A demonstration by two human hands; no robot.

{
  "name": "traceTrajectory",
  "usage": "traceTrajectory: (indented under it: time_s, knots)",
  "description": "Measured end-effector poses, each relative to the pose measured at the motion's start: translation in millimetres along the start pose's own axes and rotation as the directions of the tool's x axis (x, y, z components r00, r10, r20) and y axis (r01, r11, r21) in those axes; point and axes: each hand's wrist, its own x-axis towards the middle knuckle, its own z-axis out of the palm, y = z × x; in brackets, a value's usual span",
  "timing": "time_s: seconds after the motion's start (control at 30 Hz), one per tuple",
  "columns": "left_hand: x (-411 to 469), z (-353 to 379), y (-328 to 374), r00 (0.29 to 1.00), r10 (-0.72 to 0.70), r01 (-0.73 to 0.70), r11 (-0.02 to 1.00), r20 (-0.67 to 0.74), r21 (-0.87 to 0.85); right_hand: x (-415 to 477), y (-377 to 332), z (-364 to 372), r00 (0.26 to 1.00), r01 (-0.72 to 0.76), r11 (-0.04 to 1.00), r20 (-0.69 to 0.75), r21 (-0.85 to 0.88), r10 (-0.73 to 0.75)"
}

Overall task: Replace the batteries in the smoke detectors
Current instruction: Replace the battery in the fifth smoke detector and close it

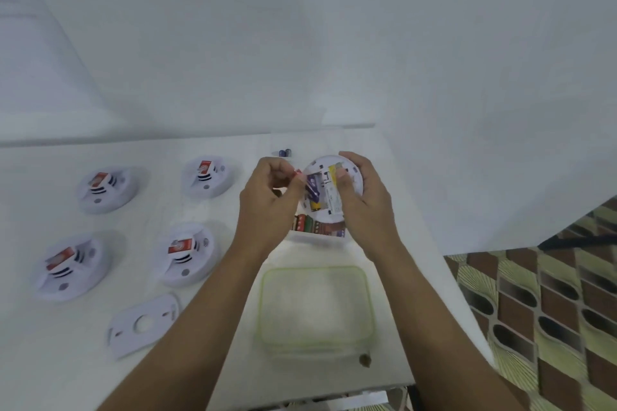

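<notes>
Leftmost, four waiting smoke detectors (pixel 188 255) are lying in two rows on the white desk (pixel 50 360), probably laid out so they can be taken one after another. Each is showing a red-labelled block in its middle, but blur is making it hard to tell whether those are batteries or stickers. Nearer the front edge a loose mounting plate (pixel 143 324) is sitting flat, seemingly removed to expose a detector's back. Moving rightward, the left grip (pixel 267 203) is hovering with its fingers curled, pinching a small red tab (pixel 297 173) just beside the purple battery (pixel 312 188); what that tab really is, I cannot tell. The battery is sitting in the open compartment of the held detector (pixel 322 164), which is being kept above the desk with its back turned up so the bay is facing the working fingers. The right grip (pixel 362 207) is wrapping around its right rim, thumb pressing on the back to steady it. Beneath, a box of batteries (pixel 317 230) is peeking out, mostly hidden by the detector and both grips, and loose cells (pixel 286 153) are lying beyond. Closer in, a clear green-rimmed lid (pixel 263 307) is resting on the desk, presumably off that box.
</notes>
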Motion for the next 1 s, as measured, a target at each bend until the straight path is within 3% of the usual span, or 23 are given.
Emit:
traceTrajectory:
  time_s: [0.07,0.13,0.23,0.33,0.43,0.6,0.7,0.77,0.87,1.0]
  knots:
    - [6,11,1,0.999,-0.047,0.047,0.999,-0.023,-0.028,9,4,-14,0.999,-0.024,0.999,-0.047,0.022,0.025]
    - [13,17,3,0.999,-0.044,0.043,0.997,0.017,0.061,16,9,-26,0.994,-0.049,0.996,-0.094,0.07,0.055]
    - [26,26,6,0.958,-0.091,-0.003,0.946,0.273,0.323,26,17,-46,0.982,-0.076,0.992,-0.167,0.1,0.092]
    - [34,46,3,0.828,-0.271,-0.099,0.791,0.491,0.604,30,25,-60,0.979,-0.089,0.989,-0.17,0.117,0.108]
    - [38,67,-3,0.781,-0.353,-0.182,0.661,0.515,0.728,34,29,-68,0.98,-0.097,0.986,-0.157,0.137,0.119]
    - [44,71,-6,0.803,-0.346,-0.206,0.603,0.486,0.771,36,36,-71,0.984,-0.129,0.976,-0.101,0.176,0.148]
    - [46,65,3,0.873,-0.215,-0.206,0.652,0.439,0.73,35,37,-71,0.985,-0.137,0.973,-0.075,0.184,0.153]
    - [43,64,10,0.927,-0.022,-0.249,0.711,0.376,0.657,36,38,-70,0.986,-0.135,0.973,-0.067,0.186,0.149]
    - [37,69,10,0.873,0.264,-0.454,0.747,0.409,0.486,38,35,-68,0.99,-0.114,0.977,-0.056,0.18,0.126]
    - [31,76,-1,0.791,0.413,-0.603,0.651,0.451,0.462,41,30,-66,0.995,-0.087,0.987,-0.04,0.138,0.094]
